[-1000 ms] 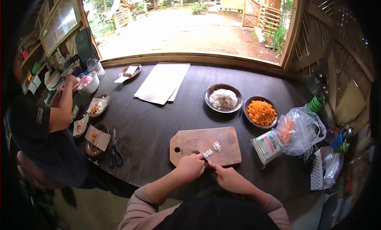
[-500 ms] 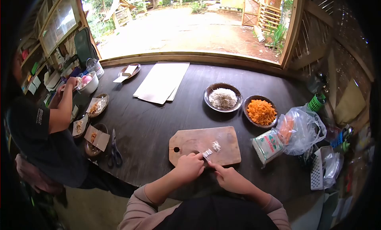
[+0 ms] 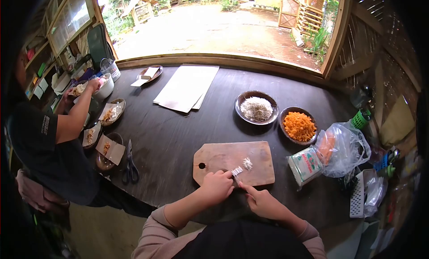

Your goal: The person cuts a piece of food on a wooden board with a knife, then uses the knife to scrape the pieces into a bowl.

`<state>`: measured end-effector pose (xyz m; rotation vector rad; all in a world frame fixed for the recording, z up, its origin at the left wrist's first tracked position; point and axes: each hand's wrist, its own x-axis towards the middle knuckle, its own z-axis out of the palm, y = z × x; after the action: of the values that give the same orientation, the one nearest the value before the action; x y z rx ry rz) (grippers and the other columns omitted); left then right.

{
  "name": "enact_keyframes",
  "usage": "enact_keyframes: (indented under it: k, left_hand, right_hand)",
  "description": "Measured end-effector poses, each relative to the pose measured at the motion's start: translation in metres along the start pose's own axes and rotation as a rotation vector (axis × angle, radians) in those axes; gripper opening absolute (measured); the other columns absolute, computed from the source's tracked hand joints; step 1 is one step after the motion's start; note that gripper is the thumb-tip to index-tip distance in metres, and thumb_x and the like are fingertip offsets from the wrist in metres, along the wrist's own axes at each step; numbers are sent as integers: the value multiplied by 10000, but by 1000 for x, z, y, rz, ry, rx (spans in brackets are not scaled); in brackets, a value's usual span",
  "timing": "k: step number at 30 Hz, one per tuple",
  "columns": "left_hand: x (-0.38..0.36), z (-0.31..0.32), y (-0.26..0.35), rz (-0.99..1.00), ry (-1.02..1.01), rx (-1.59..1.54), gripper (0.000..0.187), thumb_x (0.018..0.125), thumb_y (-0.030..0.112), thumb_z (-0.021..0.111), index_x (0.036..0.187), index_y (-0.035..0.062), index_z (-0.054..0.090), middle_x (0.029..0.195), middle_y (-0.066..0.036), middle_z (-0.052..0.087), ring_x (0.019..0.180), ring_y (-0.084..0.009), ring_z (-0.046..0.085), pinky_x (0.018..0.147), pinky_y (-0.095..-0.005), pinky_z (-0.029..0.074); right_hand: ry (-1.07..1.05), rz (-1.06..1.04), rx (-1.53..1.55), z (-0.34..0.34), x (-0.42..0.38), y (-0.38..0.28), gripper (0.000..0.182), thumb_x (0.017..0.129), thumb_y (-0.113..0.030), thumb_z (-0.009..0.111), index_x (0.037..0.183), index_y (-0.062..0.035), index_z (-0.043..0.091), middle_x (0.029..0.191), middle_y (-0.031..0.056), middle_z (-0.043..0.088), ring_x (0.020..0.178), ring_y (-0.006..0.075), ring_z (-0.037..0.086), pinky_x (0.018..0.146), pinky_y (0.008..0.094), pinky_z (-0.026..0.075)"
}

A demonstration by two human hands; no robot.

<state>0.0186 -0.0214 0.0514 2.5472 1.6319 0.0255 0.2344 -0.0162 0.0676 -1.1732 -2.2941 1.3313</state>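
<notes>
On the wooden cutting board (image 3: 216, 158) lie thin white strips (image 3: 237, 171), right at the fingertips of my left hand (image 3: 216, 187). Its fingers are curled and pressed down, holding the white food in place. My right hand (image 3: 266, 203) is closed round a small knife (image 3: 237, 180), whose blade sits beside the strips and my left fingertips. A little heap of cut white shreds (image 3: 247, 163) rests farther up the board. Behind the board stand a bowl of white shreds (image 3: 256, 109) and a bowl of diced orange food (image 3: 299, 126).
A co-worker (image 3: 35, 134) stands at the left, hands near a white bucket (image 3: 106, 86). Scissors (image 3: 129, 167) and plates with paper and food (image 3: 111, 112) lie on that side. White sheets (image 3: 187, 87) are at the back; a labelled packet (image 3: 305, 166) and plastic bag (image 3: 342, 152) are right.
The whole view has shifted slightly. My hands keep nearly the same pose at the board. The co-worker's hands have moved, and one now holds something whitish beside the bucket.
</notes>
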Motion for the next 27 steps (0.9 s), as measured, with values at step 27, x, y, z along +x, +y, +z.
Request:
enact_keyframes:
  k: [27]
  left_hand:
    - [-2, -4, 2, -18, -66, -1, 242, 836, 327, 658, 931, 110, 708, 1084, -2, 608, 977, -194, 616, 731, -359, 535]
  right_hand:
    - [-8, -34, -18, 0, 0, 1, 524, 904, -39, 525, 1420, -65, 442, 794, 274, 640, 705, 419, 656, 667, 470, 520]
